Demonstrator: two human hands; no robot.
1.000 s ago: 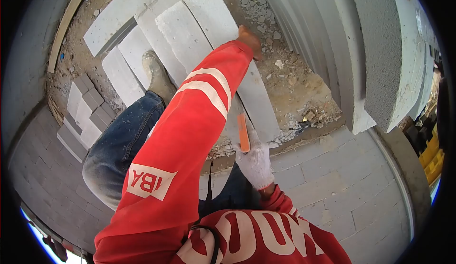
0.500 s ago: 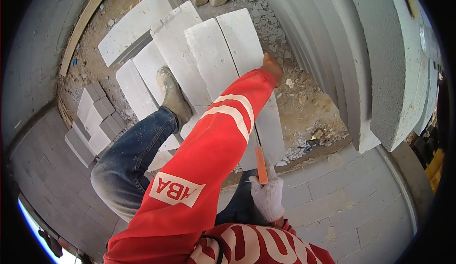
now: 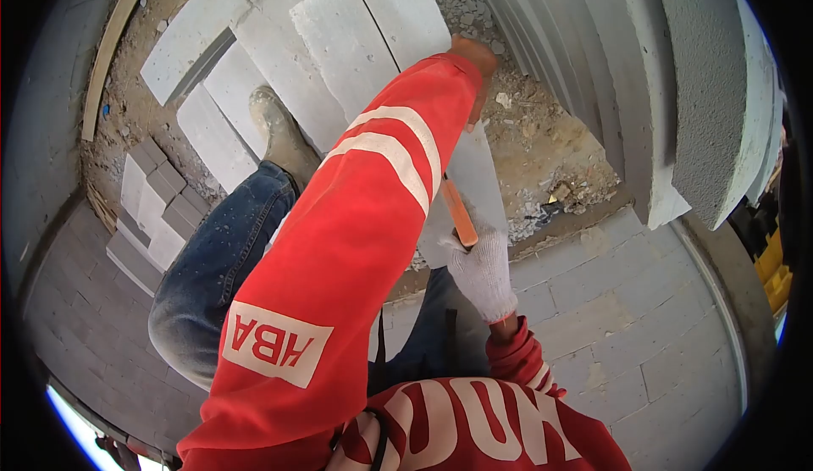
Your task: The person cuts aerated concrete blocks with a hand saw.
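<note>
My left hand (image 3: 476, 66) is bare and reaches across in a red sleeve to the right edge of a pale block (image 3: 476, 174). Its fingers look bent down over that edge, partly hidden by the wrist. My right hand (image 3: 483, 274), in a white knitted glove, is closed at the lower end of an orange-handled tool (image 3: 459, 213). The tool lies over the block and tilts up to the left, where my left sleeve hides its far end. More pale blocks (image 3: 343, 47) lie side by side beyond my left arm.
My boot (image 3: 281, 136) rests on the blocks at the left. Large grey curved slabs (image 3: 631, 73) stand at the right. Small grey blocks (image 3: 174, 187) lie at the left, near a curved wooden strip (image 3: 108, 56). Rubble (image 3: 542, 141) covers the ground beyond the block.
The view has shifted, so the blocks and boot appear higher and further left. The orange handle has moved up with my gloved hand and now leans more to the left.
</note>
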